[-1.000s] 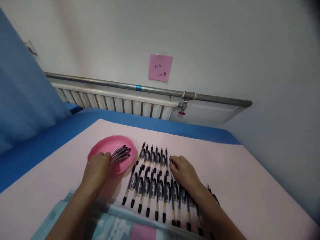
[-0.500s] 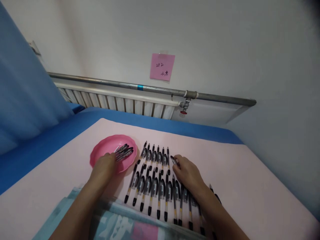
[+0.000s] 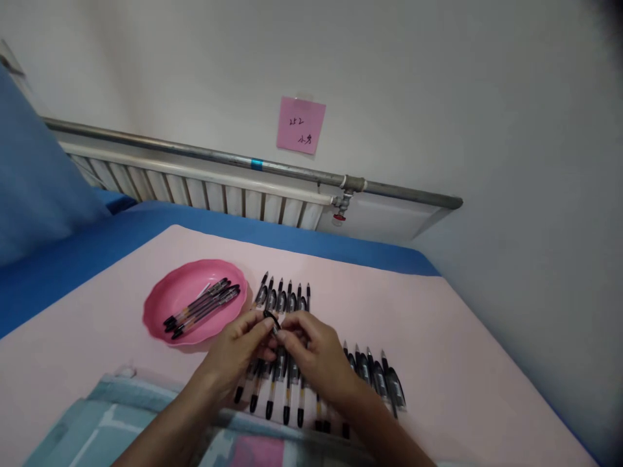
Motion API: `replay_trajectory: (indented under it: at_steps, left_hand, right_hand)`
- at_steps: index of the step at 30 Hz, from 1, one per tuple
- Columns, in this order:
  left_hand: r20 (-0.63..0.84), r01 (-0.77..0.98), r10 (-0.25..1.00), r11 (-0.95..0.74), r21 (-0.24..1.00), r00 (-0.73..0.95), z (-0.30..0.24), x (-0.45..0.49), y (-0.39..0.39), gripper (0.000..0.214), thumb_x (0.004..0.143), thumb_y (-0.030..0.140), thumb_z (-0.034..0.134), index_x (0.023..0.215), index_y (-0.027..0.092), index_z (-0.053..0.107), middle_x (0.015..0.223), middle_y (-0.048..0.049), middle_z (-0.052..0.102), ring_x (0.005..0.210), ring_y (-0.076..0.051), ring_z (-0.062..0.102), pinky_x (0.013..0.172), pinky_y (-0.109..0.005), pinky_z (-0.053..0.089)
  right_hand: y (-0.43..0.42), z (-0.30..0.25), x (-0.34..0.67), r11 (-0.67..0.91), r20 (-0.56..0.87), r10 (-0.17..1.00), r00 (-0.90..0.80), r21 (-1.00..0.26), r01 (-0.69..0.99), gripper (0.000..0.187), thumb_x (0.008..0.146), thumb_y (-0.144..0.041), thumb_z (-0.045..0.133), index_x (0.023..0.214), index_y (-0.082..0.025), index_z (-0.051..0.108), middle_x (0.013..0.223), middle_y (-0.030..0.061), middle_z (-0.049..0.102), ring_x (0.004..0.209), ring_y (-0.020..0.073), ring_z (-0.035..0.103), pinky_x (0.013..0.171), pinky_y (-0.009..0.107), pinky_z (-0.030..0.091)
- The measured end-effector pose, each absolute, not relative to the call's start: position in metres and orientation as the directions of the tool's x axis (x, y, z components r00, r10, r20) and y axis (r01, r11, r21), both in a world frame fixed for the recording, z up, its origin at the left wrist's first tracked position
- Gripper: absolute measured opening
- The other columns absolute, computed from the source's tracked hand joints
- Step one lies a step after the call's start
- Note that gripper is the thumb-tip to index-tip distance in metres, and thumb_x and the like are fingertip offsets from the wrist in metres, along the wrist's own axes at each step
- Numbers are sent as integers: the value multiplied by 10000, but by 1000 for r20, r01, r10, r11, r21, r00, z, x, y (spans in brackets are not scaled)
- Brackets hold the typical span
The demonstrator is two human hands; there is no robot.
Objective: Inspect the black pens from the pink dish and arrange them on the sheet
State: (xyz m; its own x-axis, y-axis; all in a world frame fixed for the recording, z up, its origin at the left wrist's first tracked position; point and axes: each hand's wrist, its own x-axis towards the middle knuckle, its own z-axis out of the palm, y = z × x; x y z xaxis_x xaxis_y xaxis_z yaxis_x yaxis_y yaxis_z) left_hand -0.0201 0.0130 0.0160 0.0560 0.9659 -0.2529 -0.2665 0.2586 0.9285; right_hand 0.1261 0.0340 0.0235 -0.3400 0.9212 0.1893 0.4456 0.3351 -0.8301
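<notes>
My left hand (image 3: 243, 340) and my right hand (image 3: 314, 353) meet over the rows of pens. Fingers of both are closed around one pen cap (image 3: 271, 319) with a curved black clip; whether a pen is in it is hidden. Uncapped gel pens (image 3: 270, 402) with black ends and orange-tinted tubes lie side by side, tips pointing away, with clear caps (image 3: 281, 299) beside them. My hands hide the middle of the rows. To the left, a pink scalloped bowl (image 3: 156, 321) holds several pens (image 3: 207, 305), black caps toward the right, and a thin white stick.
More pens and caps (image 3: 379, 376) lie on the right, partly behind my right forearm. A pale pink mat (image 3: 428, 324) covers the blue surface (image 3: 233, 224). Behind are a radiator (image 3: 195, 191), a pipe (image 3: 195, 152) and a pink note (image 3: 300, 126). Patterned fabric (image 3: 121, 415) is in front.
My left hand has left the bowl, where pens stay behind. My right hand has come from beside the back row toward it, and both now hold the pen cap. The view has shifted.
</notes>
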Motion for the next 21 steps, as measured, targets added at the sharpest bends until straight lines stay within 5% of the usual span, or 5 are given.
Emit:
replay_trajectory:
  at_steps: [6,21]
  left_hand:
    - [-284,-268,959,276,923,10,17,-28,18,286,669,431,647,686,159,562,679,1,556,624,-111,533,548,-224,468]
    - [-321,-246,945,325,913,56,17,-25,15,279,647,396,675,698,154,548,650,20,531,586,-105,546,487,-201,446]
  right_hand:
    - [73,-4,160,233,181,971,-156,-586,776,80,720,-174,478,772,-186,537,742,8,546,655,132,485,591,232,340]
    - [79,-8,163,187,123,980,-158,-290,938,159,753,-153,432,867,-136,543,769,72,562,690,174,504,603,261,305]
